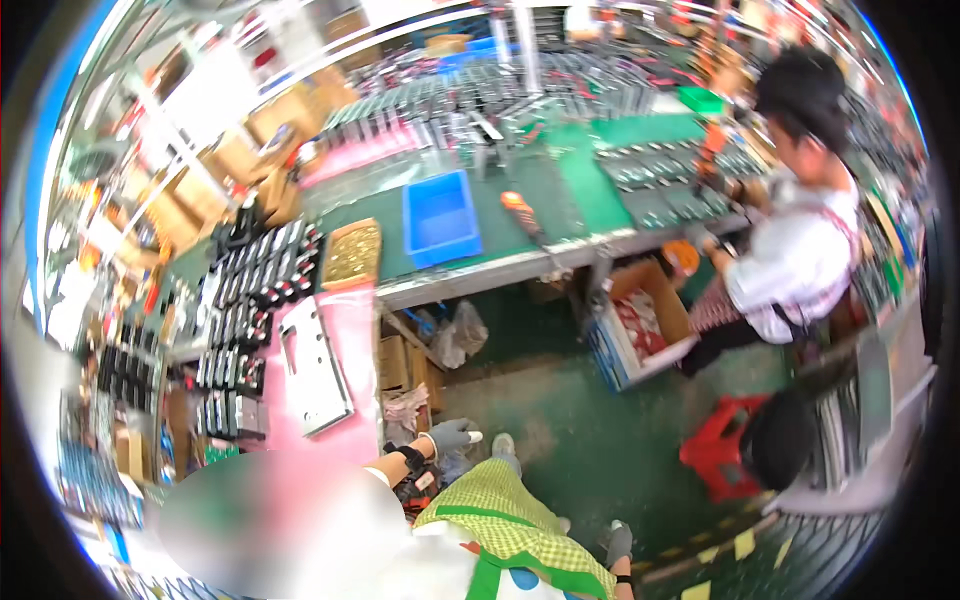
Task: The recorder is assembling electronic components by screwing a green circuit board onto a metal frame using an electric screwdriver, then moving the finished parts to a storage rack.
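My left hand [452, 437], in a grey glove with a black band at the wrist, hangs beside the pink-covered bench edge. A finger points outward, and nothing shows in this hand. My right hand [619, 545], also gloved in grey, hangs low at my right side over the floor, loosely open with nothing seen in it. Nearest my left hand on the bench lies a white metal panel [316, 368] with holes, flat on the pink sheet [350, 330]. Beside the panel stand rows of black and silver parts [235, 350].
A blue bin [440, 218], a tray of small brass-coloured pieces [351, 254] and an orange-handled power screwdriver [521, 215] lie on the green bench. A co-worker [800, 210] works at the right, near an open carton [645, 325] and a red stool [725, 447].
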### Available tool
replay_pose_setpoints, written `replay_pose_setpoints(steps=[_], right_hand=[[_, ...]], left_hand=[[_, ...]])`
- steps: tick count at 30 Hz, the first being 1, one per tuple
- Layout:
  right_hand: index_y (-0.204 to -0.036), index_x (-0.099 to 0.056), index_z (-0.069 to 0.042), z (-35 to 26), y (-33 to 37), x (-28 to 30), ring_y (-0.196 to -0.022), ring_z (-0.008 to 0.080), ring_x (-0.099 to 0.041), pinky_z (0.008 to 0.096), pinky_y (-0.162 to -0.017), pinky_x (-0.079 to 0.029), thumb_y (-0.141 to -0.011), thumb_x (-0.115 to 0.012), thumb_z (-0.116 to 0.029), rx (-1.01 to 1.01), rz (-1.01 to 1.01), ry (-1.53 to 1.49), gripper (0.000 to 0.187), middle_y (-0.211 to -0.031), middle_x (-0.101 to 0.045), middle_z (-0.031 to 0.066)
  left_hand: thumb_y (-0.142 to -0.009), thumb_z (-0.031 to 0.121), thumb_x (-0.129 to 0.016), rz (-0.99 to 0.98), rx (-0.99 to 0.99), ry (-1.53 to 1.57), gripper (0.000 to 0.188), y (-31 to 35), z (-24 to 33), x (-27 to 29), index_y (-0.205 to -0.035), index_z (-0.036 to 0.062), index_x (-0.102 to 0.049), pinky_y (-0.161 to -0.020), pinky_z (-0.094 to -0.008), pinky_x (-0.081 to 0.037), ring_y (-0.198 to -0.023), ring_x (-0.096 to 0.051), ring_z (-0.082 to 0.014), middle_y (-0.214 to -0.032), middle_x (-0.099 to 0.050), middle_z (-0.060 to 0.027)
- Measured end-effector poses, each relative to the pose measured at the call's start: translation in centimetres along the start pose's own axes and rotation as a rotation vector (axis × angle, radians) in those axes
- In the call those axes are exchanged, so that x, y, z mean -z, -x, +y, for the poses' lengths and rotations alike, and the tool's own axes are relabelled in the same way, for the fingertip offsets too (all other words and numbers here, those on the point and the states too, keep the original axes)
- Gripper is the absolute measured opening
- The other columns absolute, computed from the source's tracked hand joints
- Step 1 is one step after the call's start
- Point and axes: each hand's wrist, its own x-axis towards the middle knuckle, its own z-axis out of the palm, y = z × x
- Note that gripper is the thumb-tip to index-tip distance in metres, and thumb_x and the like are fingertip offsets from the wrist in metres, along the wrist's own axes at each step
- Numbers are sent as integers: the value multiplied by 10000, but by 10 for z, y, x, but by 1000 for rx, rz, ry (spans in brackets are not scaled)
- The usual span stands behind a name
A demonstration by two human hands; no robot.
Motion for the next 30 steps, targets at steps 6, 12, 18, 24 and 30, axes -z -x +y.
replay_pose_setpoints(steps=[6,12,18,24,30], right_hand=[[-1048,-567,-85,-148,-23,-140,-588,143,-547,300,-511,-494,-886,-513,-211,133,-161,279,212,-739,-573,34],[-1027,-590,-109,-238,-16,-291,-616,146,-566,290,-544,-490,-885,-529,-204,254,-564,590,181,-765,-590,39],[-1122,-597,-122,-303,-6,-353,-977,258,-608,350,-852,-466,-816,-589,-262,742,-648,1648,337,-1089,-628,120],[-1102,-557,-23,-381,-3,-381,-1023,372,-561,442,-870,-418,-864,-454,-378,709,-610,1518,440,-1084,-596,214],[-1104,-564,-64,-405,-8,-431,-1022,366,-551,443,-859,-416,-850,-478,-385,726,-620,1639,418,-1088,-599,181]], left_hand=[[-812,337,-644,354,53,344,406,15,-45,113,-1080,40,-571,-705,-299,-484,-769,-611,-199,-868,-621,-100],[-782,404,-625,1234,411,-186,602,38,-111,179,-1241,45,-471,-910,-452,-397,-1090,-489,-368,-1162,-529,-207],[-736,389,-615,1135,494,-405,624,32,-155,266,-1220,22,-470,-865,-444,-386,-1010,-495,-334,-1071,-537,-181],[-712,371,-633,1124,152,-468,632,-38,-35,360,-1215,24,-472,-822,-448,-393,-965,-498,-334,-1037,-532,-180],[-688,353,-652,1021,-19,-516,642,-60,31,394,-1210,25,-474,-779,-452,-401,-919,-501,-334,-1003,-526,-178]])
